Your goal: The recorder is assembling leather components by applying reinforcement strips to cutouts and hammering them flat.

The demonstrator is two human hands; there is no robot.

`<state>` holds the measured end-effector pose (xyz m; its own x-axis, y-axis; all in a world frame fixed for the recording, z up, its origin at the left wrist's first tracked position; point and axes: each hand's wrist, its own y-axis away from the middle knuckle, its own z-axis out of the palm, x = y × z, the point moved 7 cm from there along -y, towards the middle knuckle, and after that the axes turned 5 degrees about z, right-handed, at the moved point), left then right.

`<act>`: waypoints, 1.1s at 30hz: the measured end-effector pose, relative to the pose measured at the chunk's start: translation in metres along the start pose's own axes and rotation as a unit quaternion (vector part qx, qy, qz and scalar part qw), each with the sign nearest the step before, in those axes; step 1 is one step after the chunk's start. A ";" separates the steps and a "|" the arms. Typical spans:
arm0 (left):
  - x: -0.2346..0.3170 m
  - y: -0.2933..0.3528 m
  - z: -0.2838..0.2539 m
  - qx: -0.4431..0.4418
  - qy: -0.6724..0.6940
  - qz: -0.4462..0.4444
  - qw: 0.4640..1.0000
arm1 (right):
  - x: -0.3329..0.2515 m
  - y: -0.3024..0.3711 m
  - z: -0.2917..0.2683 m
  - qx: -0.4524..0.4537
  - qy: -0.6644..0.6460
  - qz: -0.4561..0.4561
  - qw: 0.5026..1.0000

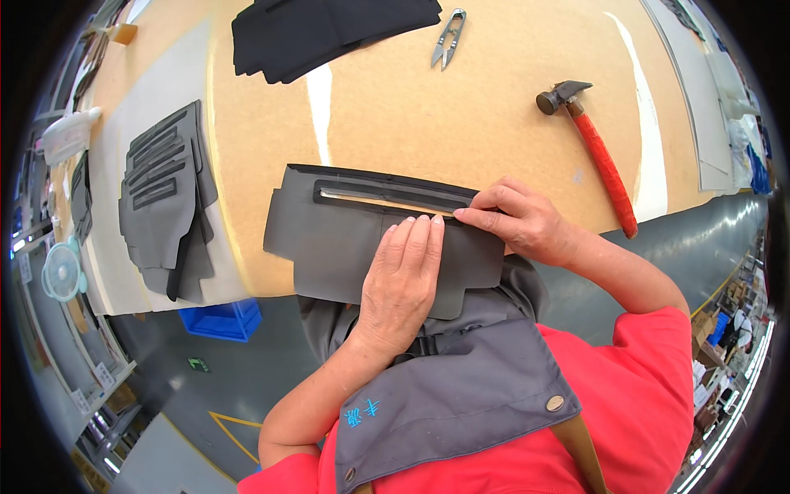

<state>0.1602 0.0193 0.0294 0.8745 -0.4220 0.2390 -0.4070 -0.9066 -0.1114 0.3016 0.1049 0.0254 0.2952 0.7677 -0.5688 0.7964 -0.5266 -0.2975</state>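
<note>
A dark grey fabric panel [337,247] with notched corners lies at the table's near edge, its lower part hanging over toward my lap. Along its far side runs a long narrow slot framed by a black strip [387,190]; tan table shows through the opening. My left hand [403,276] rests flat on the panel, fingers stretched out, tips just below the slot. At the slot's right end, my right hand [514,216] has thumb and forefinger pinched on the panel's black-edged border. Its other fingers are curled.
A red-handled hammer [605,169] lies on the tan table [494,115] to the right, with thread snips [449,39] farther back. Black fabric pieces [329,37] are stacked at the far side, slotted grey panels [160,206] at left. A blue crate [222,321] sits below the edge.
</note>
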 end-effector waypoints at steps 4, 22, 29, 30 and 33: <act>0.001 0.001 0.001 0.006 -0.001 -0.001 1.000 | -0.004 0.001 0.001 -0.015 0.030 -0.049 0.998; 0.003 0.001 0.002 -0.006 0.015 -0.009 1.000 | -0.012 0.007 -0.003 -0.040 0.104 -0.109 0.988; -0.006 0.007 0.002 0.011 0.009 0.004 1.000 | -0.008 0.013 -0.002 -0.043 0.055 -0.080 0.994; -0.010 0.007 0.000 0.015 0.032 0.017 0.999 | -0.010 0.011 -0.002 -0.041 0.056 -0.083 0.994; -0.041 0.002 -0.017 -0.019 0.191 0.040 0.981 | -0.005 -0.016 -0.014 0.062 0.074 0.017 0.995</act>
<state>0.1194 0.0349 0.0362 0.6807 -0.4539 0.5750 -0.4856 -0.8673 -0.1098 0.2946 0.1140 0.0436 0.4026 0.7891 -0.4639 0.7163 -0.5871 -0.3771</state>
